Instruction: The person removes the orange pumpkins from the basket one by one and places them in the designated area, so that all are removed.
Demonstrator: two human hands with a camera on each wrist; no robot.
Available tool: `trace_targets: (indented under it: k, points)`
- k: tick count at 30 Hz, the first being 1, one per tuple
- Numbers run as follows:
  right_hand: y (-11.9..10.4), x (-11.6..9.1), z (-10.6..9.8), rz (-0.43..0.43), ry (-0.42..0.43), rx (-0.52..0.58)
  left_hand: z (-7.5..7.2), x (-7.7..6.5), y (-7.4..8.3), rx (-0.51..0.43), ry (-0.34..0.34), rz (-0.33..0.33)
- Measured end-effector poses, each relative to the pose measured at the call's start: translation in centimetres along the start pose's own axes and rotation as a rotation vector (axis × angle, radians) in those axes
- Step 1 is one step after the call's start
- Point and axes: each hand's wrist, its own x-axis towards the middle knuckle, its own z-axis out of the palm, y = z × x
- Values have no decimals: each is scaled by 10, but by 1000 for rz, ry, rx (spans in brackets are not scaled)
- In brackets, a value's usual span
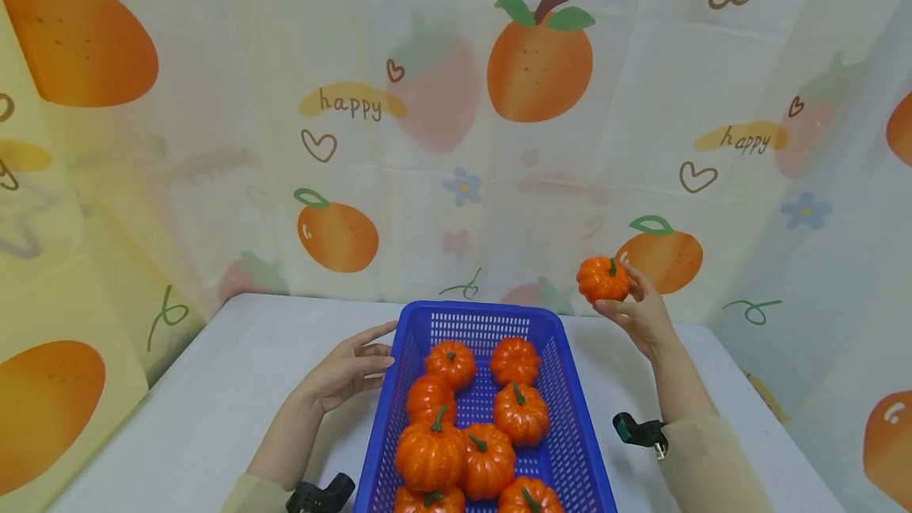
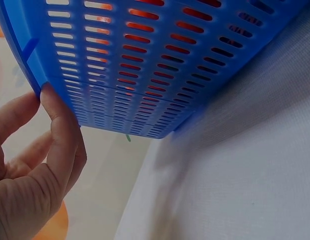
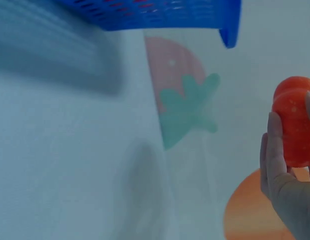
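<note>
My right hand (image 1: 641, 311) holds a small orange pumpkin (image 1: 602, 279) with a green stem, raised above the table to the right of the basket. In the right wrist view, fingers and thumb lie around the pumpkin (image 3: 295, 122). A blue plastic basket (image 1: 580, 426) with slotted walls stands in the middle. Several shiny orange pumpkins lie inside it, among them one (image 1: 431, 456) at the near left and another (image 1: 514, 361) at the far right. My left hand (image 1: 352, 370) is at the basket's left side, its loosely extended fingertips touching the rim (image 2: 32, 75).
A white table (image 1: 249, 370) carries the basket. Behind it hangs a pale curtain (image 1: 456, 204) printed with oranges, strawberries and "happy", which also runs along both sides. Dark camera mounts sit on the left wrist (image 1: 321, 495) and right wrist (image 1: 641, 431).
</note>
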Motion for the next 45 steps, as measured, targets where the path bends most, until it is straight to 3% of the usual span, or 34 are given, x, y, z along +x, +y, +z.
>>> trace_targets:
  k: [6,12,17,23,29,36,45]
  points:
    - [25,1,-10,46,70,-39,2,1,1,13,1,5]
    - [43,-2,-13,92,87,-63,2,1,1,18,-5,14]
    - [57,-4,-14,116,104,-164,2,1,1,14,-2,12]
    - [74,-8,-13,150,124,-376,1,0,0,11,-15,23]
    - [82,-9,-15,181,130,-571,1,1,0,5,6,5]
    - [83,-10,-21,161,96,-643,1,0,2,5,2,15]
    - [83,-16,-39,179,118,-676,2,-2,4,0,-15,21]
